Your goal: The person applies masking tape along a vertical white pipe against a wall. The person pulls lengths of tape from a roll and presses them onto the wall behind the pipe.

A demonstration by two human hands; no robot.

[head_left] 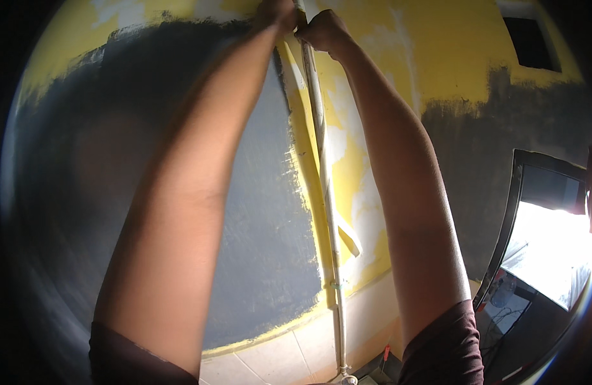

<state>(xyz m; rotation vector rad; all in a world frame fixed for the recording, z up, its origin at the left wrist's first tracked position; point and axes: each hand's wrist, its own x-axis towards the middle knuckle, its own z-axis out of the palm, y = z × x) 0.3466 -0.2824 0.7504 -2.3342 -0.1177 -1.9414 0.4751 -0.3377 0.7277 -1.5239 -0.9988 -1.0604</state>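
Both my arms stretch upward along the wall. My left hand is at the top edge, just left of a thin white pipe, with its fingers curled and partly cut off by the frame. My right hand is closed on the other side, its fingertips overlapping the pipe. Whatever either hand grips is hidden. The pipe runs down the wall to a fitting near the bottom. Beside it a flat, pale yellow strip shows, its lower end curving out to the right.
Dark grey paint covers much of the yellow, patchy wall. Pale tiles line its lower part. A small dark opening is at upper right. Below stands a dark-framed, brightly lit panel. A small red object lies low.
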